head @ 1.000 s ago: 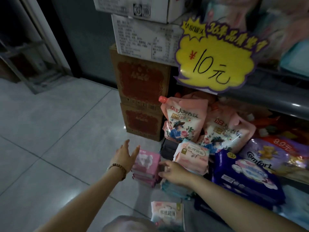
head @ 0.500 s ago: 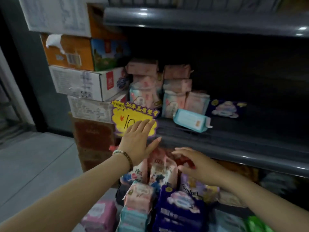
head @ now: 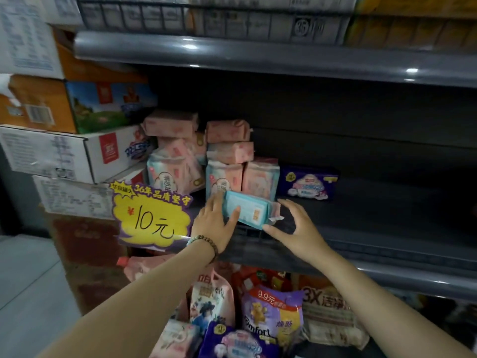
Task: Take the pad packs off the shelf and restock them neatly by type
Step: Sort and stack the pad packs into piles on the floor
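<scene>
Both hands: a moment ago we held the left hand (head: 215,223) and right hand (head: 293,229) below the shelf (head: 387,257) lip, in front of the price sign (head: 152,218). They have since risen onto the teal pack (head: 249,213).
Left hand: it grips the pack's 9 o'clock end, with the thumb laid across the front face and the fingers tucked behind. A bead bracelet sits at the wrist.
Right hand: it is spread wide and holds nothing. The thumb is close under the pack's 4 o'clock corner and the fingers arch over its 3 o'clock end. We cannot tell whether the thumb is touching yet.
Teal pack: it lies at the front of the shelf, tilted, with its barcode towards us. It lay alone there a moment ago and is now framed by our hands.
Pink packs (head: 227,161): these are stacked at 12 o'clock, just behind the teal pack, and have not moved.
Purple pack (head: 307,186): it lies flat at 2 o'clock, apart from the teal one and beside the pink stack.
Price sign: it hangs at 9 o'clock of the left hand, clipped to the shelf front.
Cartons (head: 67,151): these are piled at 10 o'clock, beyond the shelf end.
Lower goods (head: 273,313): pouches and bags sit at 6 o'clock under the shelf.
Meaning: we judge this to be the start of another removal. The odd-coloured pack is the one coming off first, and the pink and purple packs are left to clear and re-sort.
Risk: one-handed, the soft pack could sag or slip, so the right hand needs to close before we lift.
</scene>
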`<control>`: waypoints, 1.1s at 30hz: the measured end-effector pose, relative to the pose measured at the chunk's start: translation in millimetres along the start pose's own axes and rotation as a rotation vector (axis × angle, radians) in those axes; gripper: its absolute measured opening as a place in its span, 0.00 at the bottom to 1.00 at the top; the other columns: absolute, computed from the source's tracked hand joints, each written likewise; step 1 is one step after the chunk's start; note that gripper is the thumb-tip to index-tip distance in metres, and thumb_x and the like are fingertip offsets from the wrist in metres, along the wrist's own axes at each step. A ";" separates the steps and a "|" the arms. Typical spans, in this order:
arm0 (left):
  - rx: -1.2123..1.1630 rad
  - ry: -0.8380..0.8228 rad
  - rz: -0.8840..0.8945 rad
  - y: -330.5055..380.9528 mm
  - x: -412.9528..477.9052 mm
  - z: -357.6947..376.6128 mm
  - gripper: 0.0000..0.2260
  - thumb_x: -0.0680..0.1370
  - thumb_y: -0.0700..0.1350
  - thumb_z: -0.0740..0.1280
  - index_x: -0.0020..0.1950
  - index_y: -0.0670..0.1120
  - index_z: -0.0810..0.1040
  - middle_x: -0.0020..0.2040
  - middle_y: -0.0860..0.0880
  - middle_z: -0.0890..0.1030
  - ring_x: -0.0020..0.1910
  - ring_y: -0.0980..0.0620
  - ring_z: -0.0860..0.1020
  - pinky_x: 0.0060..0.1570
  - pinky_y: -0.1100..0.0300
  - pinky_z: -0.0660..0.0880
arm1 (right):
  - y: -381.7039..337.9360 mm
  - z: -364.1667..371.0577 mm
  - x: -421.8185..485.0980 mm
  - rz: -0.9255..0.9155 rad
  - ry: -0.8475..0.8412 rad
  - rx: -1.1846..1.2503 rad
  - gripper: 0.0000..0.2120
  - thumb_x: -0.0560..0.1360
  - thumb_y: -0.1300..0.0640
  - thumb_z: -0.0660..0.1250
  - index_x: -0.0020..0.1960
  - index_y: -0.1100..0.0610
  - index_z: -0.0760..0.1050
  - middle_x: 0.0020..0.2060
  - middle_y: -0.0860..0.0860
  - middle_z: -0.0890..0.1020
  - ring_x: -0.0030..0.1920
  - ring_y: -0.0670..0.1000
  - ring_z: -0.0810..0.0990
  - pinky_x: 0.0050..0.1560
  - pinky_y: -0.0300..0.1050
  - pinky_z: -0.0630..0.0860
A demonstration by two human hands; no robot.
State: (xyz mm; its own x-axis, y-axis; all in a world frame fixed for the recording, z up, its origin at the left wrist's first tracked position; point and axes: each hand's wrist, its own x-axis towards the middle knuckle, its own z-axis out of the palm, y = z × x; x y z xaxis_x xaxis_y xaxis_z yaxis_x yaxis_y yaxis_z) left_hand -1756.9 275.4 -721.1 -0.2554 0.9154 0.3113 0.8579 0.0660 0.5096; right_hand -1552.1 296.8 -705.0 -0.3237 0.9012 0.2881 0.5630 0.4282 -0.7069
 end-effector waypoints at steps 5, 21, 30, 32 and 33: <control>-0.035 0.058 -0.127 3.6 -1.5 20.4 0.31 0.80 0.61 0.50 0.78 0.48 0.50 0.76 0.46 0.59 0.75 0.48 0.54 0.72 0.56 0.48 | 2.6 8.1 28.3 0.200 -0.149 -0.067 0.51 0.65 0.27 0.66 0.78 0.45 0.47 0.75 0.47 0.62 0.72 0.52 0.66 0.70 0.52 0.66; -0.581 0.012 0.286 21.0 -59.6 -76.6 0.38 0.64 0.66 0.69 0.71 0.59 0.61 0.67 0.56 0.64 0.66 0.60 0.66 0.63 0.70 0.65 | -58.8 -39.8 -45.5 0.484 -0.311 0.936 0.26 0.73 0.31 0.56 0.58 0.46 0.77 0.53 0.56 0.84 0.54 0.59 0.82 0.53 0.54 0.76; -0.769 -0.240 -0.133 -37.9 -134.0 -80.2 0.24 0.67 0.64 0.68 0.56 0.52 0.75 0.45 0.51 0.84 0.37 0.56 0.82 0.34 0.63 0.76 | -63.5 24.6 -104.1 0.506 -0.605 0.790 0.28 0.72 0.36 0.59 0.62 0.54 0.76 0.48 0.55 0.85 0.43 0.52 0.82 0.46 0.45 0.78; -0.765 -0.304 -0.221 -52.1 -145.3 -72.4 0.24 0.68 0.68 0.66 0.54 0.52 0.78 0.45 0.41 0.83 0.38 0.49 0.81 0.37 0.58 0.76 | -64.3 41.9 -113.8 0.475 -0.581 0.718 0.27 0.67 0.44 0.69 0.62 0.56 0.75 0.45 0.53 0.85 0.41 0.51 0.83 0.41 0.42 0.79; -0.774 -0.377 -0.296 -60.3 -151.9 -69.5 0.26 0.67 0.71 0.64 0.53 0.52 0.79 0.45 0.38 0.82 0.39 0.44 0.81 0.41 0.54 0.77 | -61.6 51.7 -118.7 0.462 -0.569 0.701 0.28 0.66 0.47 0.71 0.63 0.55 0.74 0.46 0.53 0.86 0.44 0.51 0.84 0.42 0.42 0.79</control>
State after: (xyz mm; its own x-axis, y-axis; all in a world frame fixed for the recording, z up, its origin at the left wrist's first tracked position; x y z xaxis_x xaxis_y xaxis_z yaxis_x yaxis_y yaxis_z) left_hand -1800.9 104.7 -743.4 -0.1382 0.9816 -0.1317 0.2061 0.1586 0.9656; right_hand -1587.7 160.1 -729.1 -0.6045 0.7246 -0.3309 0.2113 -0.2546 -0.9437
